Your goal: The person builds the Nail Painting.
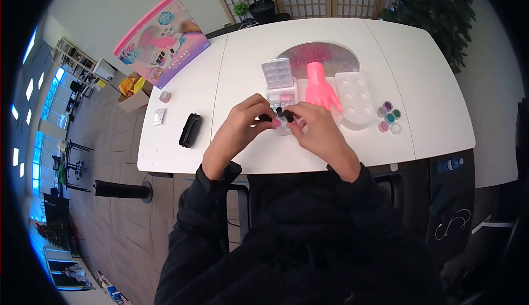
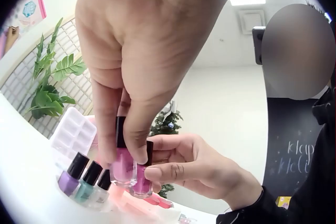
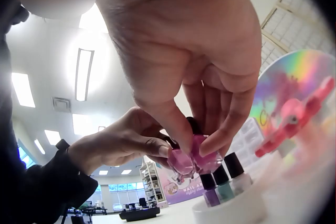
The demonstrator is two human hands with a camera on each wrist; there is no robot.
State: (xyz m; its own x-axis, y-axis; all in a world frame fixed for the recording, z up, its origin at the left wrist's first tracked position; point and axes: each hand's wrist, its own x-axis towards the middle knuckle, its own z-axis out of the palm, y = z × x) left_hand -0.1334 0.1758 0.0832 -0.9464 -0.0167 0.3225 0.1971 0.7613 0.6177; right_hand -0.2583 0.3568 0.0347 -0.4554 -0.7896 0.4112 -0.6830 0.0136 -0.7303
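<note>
My left hand pinches a pink polish bottle with a black cap, fingers pointing down. Against it is a darker pink bottle, which my right hand holds between thumb and fingers. In the right wrist view the two pink bottles touch side by side, held upright. Beside them stand a purple bottle, a teal bottle and a clear one, all black-capped, in a white round holder. In the head view both hands meet over the table's near middle.
Behind the hands lie a clear compartment box, a pink plastic hand and a white tray with round wells. Small glitter pots sit at the right. Leftward are a black case and a nail art box; a mirror is behind.
</note>
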